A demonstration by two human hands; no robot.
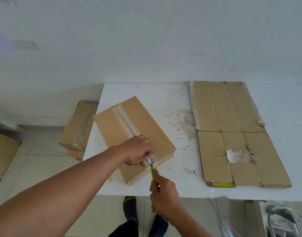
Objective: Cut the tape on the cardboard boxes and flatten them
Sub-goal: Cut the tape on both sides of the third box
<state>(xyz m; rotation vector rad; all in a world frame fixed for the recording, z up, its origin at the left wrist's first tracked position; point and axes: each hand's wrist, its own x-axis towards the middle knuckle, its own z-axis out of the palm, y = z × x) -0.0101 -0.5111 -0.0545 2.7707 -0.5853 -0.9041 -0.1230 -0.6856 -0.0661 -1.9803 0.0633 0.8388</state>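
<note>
Closed, taped box lying skewed on the white table, contents hidden. Clear tape running along its top seam from 11 o'clock toward 5 o'clock.

Left hand resting on the near end of the box, fingers curled round a crumpled, lifted bit of that tape at the 5 o'clock edge. Right hand at 6 o'clock of the box, closed firmly round a yellow cutter, blade tip meeting the tape just beside the left fingers.

At 3 o'clock, apart from the taped box, a flattened box spread out on the table, with a torn patch and a clear tape scrap near its middle. Yellow label on its near edge at 6 o'clock, print too small to read.

At 9 o'clock, off the table on the tiled floor, a second box, closed and taped along its seam, contents unseen. Dark shoes on the floor below the table edge at 6 o'clock.
</note>
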